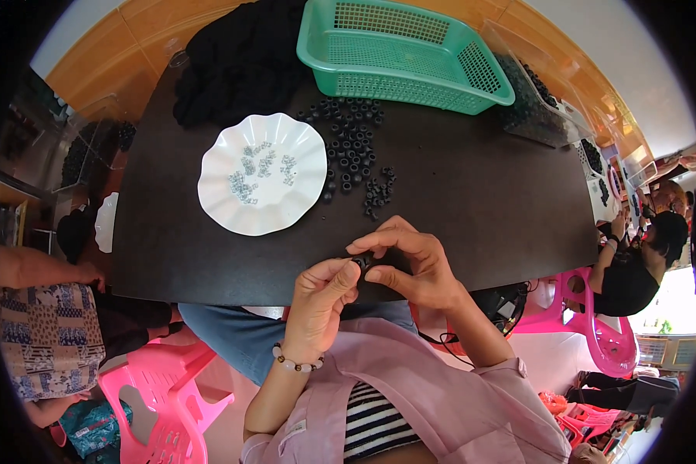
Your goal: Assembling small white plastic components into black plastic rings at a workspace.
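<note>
In front of me at the table's near edge, my left hand (322,290) pinches a small black part (363,263) between thumb and forefinger. My right hand (419,267) curls round the same part from the other side, its thumb and fingers close about it. Fingers partly cover the part, so its exact shape is hard to make out. Beyond my hands, many black ring-shaped pieces (353,143) lie loose, with a cluster of smaller black pieces (379,189) nearer me. To their left, a white scalloped plate (301,193) holds little heaps of tiny clear pieces (243,188).
A green plastic basket (410,94) stands at the back of the dark table (487,209), beside black cloth (236,66). Clear bins (537,116) with black parts are at the right. Another person (46,332) sits left, one (634,267) right. Pink chairs (162,394) flank me.
</note>
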The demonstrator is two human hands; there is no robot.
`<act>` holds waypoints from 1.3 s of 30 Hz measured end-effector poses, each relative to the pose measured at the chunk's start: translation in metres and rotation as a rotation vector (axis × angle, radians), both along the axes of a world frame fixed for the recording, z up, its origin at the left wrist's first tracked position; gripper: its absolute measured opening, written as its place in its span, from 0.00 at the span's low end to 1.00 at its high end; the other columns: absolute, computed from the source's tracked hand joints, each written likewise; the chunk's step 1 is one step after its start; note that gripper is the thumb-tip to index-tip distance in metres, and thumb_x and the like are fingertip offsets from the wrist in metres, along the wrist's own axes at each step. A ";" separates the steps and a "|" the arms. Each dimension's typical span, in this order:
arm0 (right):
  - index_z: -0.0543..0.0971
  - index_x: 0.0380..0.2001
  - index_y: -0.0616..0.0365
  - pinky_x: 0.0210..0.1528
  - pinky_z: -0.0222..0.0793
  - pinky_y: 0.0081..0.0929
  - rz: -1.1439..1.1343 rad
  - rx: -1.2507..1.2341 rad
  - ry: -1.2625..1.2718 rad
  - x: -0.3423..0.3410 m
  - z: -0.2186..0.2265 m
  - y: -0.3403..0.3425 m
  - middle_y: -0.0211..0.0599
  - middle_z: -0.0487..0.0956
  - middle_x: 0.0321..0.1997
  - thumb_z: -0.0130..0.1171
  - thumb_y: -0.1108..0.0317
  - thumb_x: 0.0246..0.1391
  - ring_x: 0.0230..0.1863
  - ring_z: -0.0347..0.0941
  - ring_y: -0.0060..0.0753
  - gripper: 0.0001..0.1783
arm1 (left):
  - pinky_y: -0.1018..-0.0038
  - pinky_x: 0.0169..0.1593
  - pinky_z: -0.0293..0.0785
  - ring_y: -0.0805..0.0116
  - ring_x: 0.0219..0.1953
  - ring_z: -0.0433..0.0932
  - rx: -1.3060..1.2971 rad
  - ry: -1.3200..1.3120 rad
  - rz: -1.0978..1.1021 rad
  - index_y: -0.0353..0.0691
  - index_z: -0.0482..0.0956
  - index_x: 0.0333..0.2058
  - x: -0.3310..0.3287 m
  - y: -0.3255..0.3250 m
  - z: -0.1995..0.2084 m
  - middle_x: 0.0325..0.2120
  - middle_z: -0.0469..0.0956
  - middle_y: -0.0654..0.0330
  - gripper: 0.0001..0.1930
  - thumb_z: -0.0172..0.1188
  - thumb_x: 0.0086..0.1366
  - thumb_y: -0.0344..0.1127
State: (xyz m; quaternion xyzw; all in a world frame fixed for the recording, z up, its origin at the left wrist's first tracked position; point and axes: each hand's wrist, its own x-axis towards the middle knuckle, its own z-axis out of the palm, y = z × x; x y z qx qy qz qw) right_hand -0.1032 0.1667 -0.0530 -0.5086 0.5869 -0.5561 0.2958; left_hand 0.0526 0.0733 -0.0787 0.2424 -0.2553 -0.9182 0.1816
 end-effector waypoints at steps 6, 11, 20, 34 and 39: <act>0.81 0.42 0.56 0.44 0.65 0.27 -0.079 -0.087 0.242 -0.006 0.002 0.002 0.31 0.81 0.40 0.70 0.72 0.41 0.39 0.69 0.31 0.20 | 0.84 0.29 0.65 0.80 0.23 0.67 -0.015 -0.008 0.007 0.35 0.82 0.36 -0.001 0.000 0.000 0.22 0.75 0.67 0.09 0.64 0.61 0.35; 0.82 0.39 0.57 0.46 0.65 0.28 -0.026 -0.083 0.313 -0.002 0.004 0.000 0.32 0.82 0.41 0.70 0.69 0.42 0.40 0.71 0.31 0.17 | 0.84 0.29 0.65 0.80 0.23 0.68 -0.027 0.002 -0.013 0.35 0.82 0.35 0.001 0.001 -0.002 0.21 0.75 0.67 0.09 0.64 0.62 0.35; 0.82 0.37 0.57 0.44 0.66 0.28 -0.090 -0.001 0.345 -0.028 0.017 0.003 0.32 0.81 0.36 0.69 0.70 0.44 0.35 0.71 0.29 0.13 | 0.79 0.32 0.67 0.78 0.26 0.70 -0.019 0.025 -0.092 0.33 0.77 0.43 0.001 -0.005 0.006 0.28 0.75 0.65 0.11 0.56 0.65 0.32; 0.80 0.42 0.64 0.35 0.70 0.23 -1.082 0.399 1.036 -0.379 0.093 0.082 0.39 0.82 0.29 0.62 0.59 0.52 0.31 0.78 0.26 0.20 | 0.78 0.35 0.70 0.77 0.29 0.71 0.078 0.036 -0.064 0.31 0.75 0.45 0.006 -0.010 -0.004 0.30 0.74 0.63 0.12 0.53 0.65 0.28; 0.79 0.44 0.64 0.39 0.71 0.24 -1.093 0.478 1.134 -0.358 0.084 0.067 0.42 0.83 0.30 0.61 0.58 0.52 0.33 0.79 0.29 0.21 | 0.78 0.35 0.70 0.77 0.30 0.71 0.076 0.025 -0.052 0.31 0.75 0.45 0.009 -0.011 -0.004 0.31 0.74 0.63 0.12 0.53 0.65 0.28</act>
